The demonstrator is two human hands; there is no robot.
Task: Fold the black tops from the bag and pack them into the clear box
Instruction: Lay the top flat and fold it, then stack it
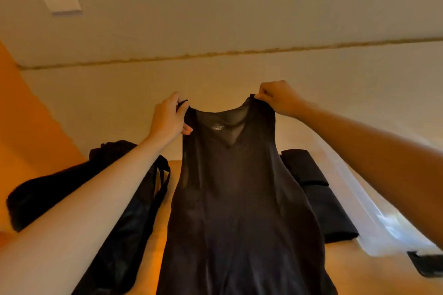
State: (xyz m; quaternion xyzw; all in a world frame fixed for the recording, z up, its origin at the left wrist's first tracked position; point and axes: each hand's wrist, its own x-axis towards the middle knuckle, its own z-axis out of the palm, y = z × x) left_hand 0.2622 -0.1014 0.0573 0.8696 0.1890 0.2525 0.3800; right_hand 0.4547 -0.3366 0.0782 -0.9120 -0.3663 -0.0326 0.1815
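Fingers of the right hand and of the left hand each pinch one shoulder strap of a single black tank top, which hangs at centre. One black bag lies at 8 o'clock. One clear box at 4 o'clock holds folded black tops, their number unclear.

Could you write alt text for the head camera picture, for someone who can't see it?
The left hand and right hand pinch the shoulder straps of a black top, holding it up unfolded. A black bag lies on the left; folded black tops sit by a clear box on the right.
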